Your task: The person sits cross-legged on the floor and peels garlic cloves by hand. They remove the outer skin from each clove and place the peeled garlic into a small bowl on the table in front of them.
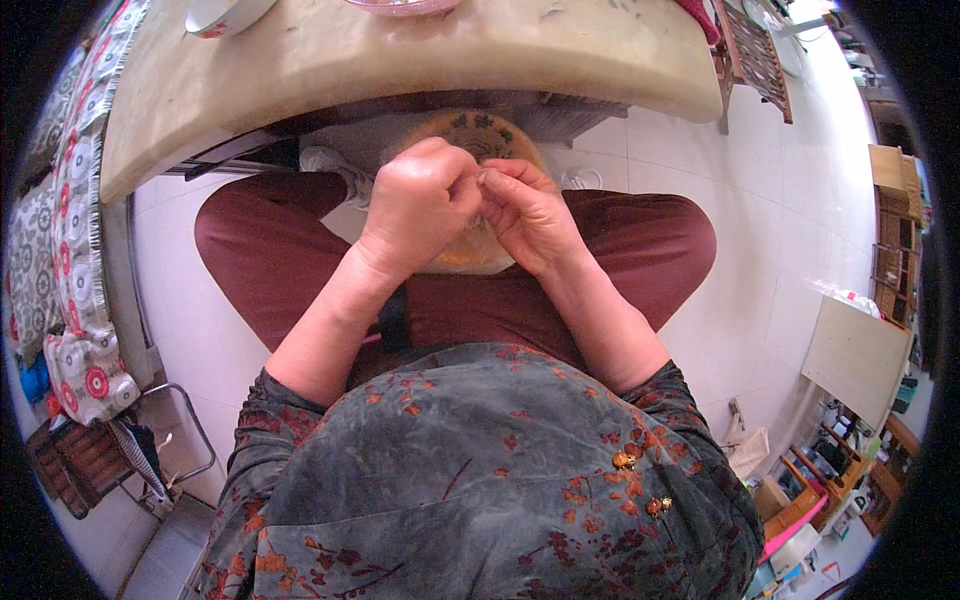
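Observation:
My left hand (424, 199) is curled into a loose fist with its back up, and its skin shines as if wet. Beside it, my right hand (529, 210) has thumb and forefinger pinched together. The two hands meet at the fingertips, where anything held is too small or hidden to make out. Below them, between my knees, is a round orange container (469, 259) with dark green marks inside its far part. Its edge looks pale and see-through, perhaps from a plastic lining. My hands hide much of its middle.
A pale stone-like tabletop (420, 67) curves across the front, bearing a white bowl (232, 16) and a pink dish (405, 6). A patterned cloth (79, 225) hangs at left above a folding chair (82, 465). A woven chair (757, 60) stands at far right.

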Demonstrator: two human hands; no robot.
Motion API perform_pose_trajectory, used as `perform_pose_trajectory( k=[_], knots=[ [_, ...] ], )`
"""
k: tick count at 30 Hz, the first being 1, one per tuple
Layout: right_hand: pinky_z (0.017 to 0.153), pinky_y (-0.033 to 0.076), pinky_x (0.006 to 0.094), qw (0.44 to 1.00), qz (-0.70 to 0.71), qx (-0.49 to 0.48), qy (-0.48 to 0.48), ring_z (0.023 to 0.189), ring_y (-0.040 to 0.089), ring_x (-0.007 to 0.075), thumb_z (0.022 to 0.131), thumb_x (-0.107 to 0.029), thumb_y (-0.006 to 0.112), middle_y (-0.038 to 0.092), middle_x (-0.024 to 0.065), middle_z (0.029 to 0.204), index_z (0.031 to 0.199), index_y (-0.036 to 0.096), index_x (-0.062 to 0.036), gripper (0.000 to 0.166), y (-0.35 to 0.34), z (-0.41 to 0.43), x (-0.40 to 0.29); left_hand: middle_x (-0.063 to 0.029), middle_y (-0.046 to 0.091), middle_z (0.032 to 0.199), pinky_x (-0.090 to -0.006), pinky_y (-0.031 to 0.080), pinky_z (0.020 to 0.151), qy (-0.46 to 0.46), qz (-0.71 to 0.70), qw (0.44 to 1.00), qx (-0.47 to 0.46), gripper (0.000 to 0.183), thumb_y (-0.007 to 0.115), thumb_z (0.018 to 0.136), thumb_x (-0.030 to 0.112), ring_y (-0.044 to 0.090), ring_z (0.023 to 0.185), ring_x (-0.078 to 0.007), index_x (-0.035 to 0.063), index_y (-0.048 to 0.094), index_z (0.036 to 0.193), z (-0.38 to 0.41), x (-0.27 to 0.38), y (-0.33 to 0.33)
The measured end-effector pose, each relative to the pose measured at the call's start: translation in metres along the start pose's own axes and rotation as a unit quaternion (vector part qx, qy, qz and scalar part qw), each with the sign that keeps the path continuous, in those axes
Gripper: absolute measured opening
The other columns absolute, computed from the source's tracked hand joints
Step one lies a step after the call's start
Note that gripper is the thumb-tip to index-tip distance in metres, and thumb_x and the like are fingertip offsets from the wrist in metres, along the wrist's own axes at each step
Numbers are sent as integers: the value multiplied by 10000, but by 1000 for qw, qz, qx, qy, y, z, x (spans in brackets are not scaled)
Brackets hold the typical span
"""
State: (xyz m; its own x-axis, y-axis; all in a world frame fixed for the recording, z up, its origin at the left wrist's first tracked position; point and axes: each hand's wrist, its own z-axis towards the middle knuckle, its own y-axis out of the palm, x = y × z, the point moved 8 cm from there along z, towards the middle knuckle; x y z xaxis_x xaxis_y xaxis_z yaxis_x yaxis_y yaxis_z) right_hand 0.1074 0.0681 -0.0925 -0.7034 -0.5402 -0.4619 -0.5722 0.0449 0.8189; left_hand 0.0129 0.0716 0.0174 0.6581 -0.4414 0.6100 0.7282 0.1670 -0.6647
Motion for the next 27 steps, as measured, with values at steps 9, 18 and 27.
perform_pose_trajectory(
  k=[9,18,27],
  knots=[
    [669,508,270,999,-28,-17,25,744,599,159,773,-54,604,610,75,845,912,576,-26,144,7,-2,-1,-103,548,627,-302,446,523,-14,-16,1000,-4,62,586,637,-23,555,576,-241,19,549,663,5,0,-8],
    [599,500,249,997,-32,-59,46,705,598,156,780,-64,597,609,71,826,945,574,-28,170,14,-4,1,-109,537,630,-349,453,534,-27,-7,999,22,56,581,628,9,551,593,-281,36,539,652,8,-3,-15],
    [621,504,249,988,-146,-42,-13,699,597,146,725,-10,646,594,66,839,1010,492,-31,324,15,-4,-10,-101,559,705,-267,452,570,-48,-39,998,-6,57,574,692,-6,564,625,-200,5,576,748,4,-16,-14]
  ],
)
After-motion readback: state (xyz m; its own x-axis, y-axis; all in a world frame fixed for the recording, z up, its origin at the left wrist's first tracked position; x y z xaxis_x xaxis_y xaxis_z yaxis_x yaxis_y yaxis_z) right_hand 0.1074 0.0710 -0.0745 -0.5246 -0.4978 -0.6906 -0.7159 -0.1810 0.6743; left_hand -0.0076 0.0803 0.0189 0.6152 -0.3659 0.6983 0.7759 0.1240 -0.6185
